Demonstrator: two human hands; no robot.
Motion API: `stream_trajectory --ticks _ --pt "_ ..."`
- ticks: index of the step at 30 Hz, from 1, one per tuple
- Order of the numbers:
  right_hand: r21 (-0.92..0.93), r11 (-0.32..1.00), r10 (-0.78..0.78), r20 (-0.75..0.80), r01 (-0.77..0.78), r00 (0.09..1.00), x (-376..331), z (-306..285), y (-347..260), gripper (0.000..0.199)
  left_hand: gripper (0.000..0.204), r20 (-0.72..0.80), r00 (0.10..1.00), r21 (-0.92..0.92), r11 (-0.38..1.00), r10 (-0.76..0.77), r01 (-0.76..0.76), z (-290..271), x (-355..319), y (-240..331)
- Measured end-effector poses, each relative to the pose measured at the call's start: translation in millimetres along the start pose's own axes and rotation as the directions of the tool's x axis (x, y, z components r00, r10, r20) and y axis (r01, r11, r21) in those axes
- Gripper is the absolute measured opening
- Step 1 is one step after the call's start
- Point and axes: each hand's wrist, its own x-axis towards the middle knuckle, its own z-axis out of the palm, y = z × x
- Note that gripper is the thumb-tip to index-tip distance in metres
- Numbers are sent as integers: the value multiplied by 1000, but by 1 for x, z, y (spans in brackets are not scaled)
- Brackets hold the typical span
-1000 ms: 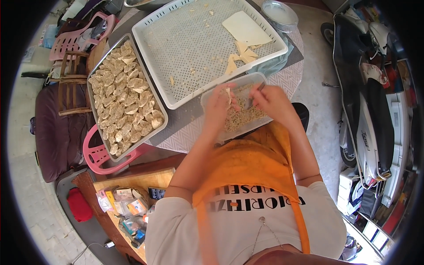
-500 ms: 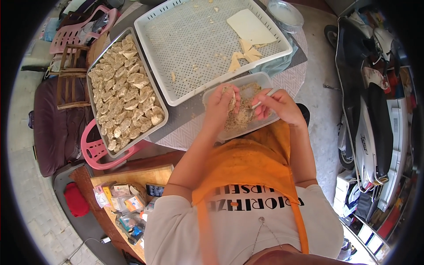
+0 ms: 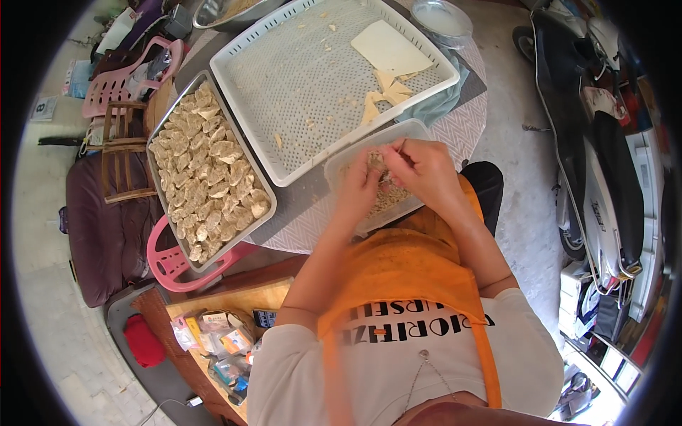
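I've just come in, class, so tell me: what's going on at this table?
A person in an orange apron works with both hands together over a clear plastic tub of crumbly filling. The left hand holds a small piece, and the right hand has its fingertips at it; fingers hide the details. Beyond the tub, a white perforated tray holds pale sheets and cut pieces. To the left, a metal tray is crowded with lumpy, pale pieces.
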Motion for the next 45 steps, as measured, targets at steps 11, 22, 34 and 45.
stream_trajectory --ticks 11,22,34,45 --pt "609 752 327 -10 -253 945 -16 -12 23 23 34 -9 969 -483 849 -248 213 -7 6 7" --pt "558 827 260 -259 -75 930 -12 -8 43 26 25 -16 979 -272 943 -205 193 -12 10 4" --pt "236 972 92 -293 -21 952 -30 19 93 31 31 -39 999 59 998 -34 37 -37 21 -61" --pt "-166 983 -113 -242 73 964 -19 12 62 28 41 25 977 313 926 212 -209 -33 26 -49"
